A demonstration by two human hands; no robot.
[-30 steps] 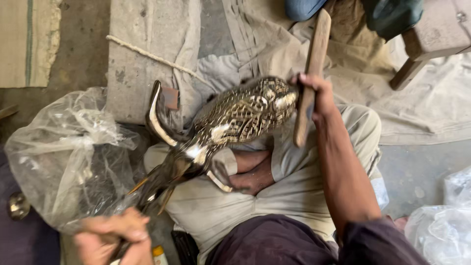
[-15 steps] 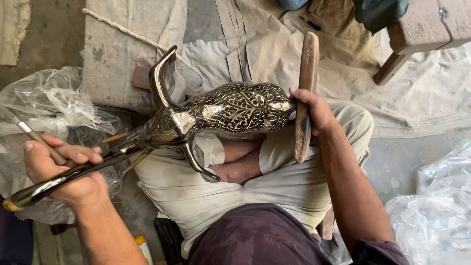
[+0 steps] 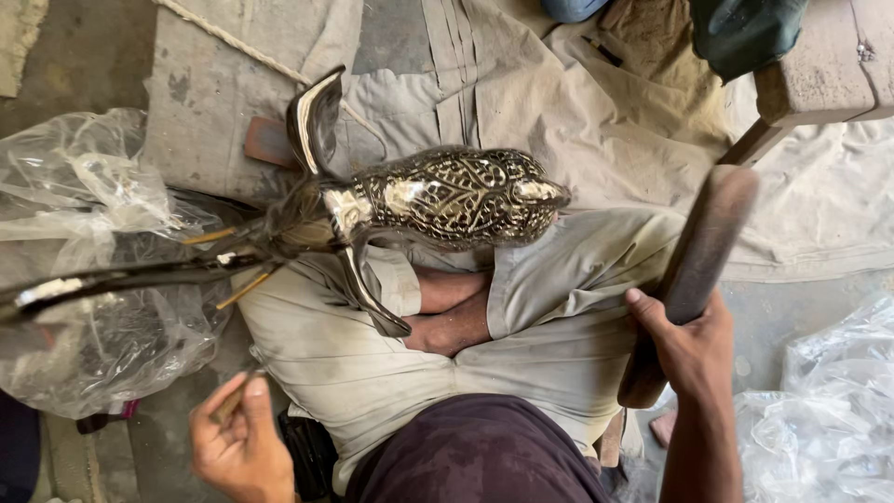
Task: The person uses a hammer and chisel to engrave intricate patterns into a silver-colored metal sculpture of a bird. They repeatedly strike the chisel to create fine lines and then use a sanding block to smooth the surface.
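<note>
Across the lap: engraved metal animal figure (image 3: 447, 197), untouched; right hand (image 3: 694, 349) fingers wrapped around wooden mallet (image 3: 691, 275); left hand (image 3: 237, 447) pinching thin stick (image 3: 228, 405).

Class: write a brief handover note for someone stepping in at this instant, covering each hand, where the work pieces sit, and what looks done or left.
Right hand: grip closed round a dark wooden mallet, raised clear of the work.
Left hand: holds a thin stick-like tool, low beside the lap.
The ornate engraved metal deer figure lies across the lap, unheld, its horns over a clear plastic bag.
Done: pattern covers the body.
Left: cannot tell.
</note>
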